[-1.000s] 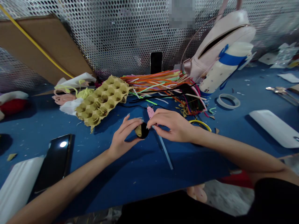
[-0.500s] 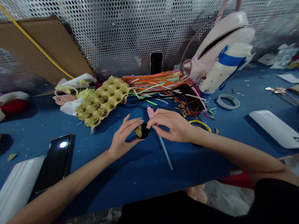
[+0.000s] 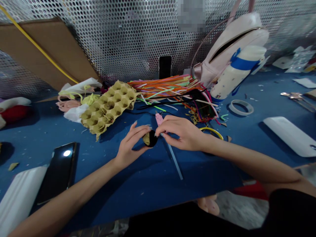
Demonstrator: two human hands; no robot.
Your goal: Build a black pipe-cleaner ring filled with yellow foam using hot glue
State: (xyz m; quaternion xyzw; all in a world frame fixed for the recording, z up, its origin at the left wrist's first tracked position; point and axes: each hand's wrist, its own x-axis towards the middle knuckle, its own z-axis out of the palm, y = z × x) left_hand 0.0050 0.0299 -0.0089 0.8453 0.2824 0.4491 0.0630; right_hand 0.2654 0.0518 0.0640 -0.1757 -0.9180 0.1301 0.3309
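My left hand holds a small round black object with a yellow patch between its fingertips and thumb. My right hand sits just to the right, its fingertips almost at the round object. That hand grips a pink item, perhaps a small glue gun, which is partly hidden by my fingers. A long translucent stick runs from under my right hand down across the blue tabletop.
A cardboard egg tray and a heap of coloured plastic strips lie just beyond my hands. A phone lies to the left. A yellow ring, tape roll, white bottle and pale bag lie right.
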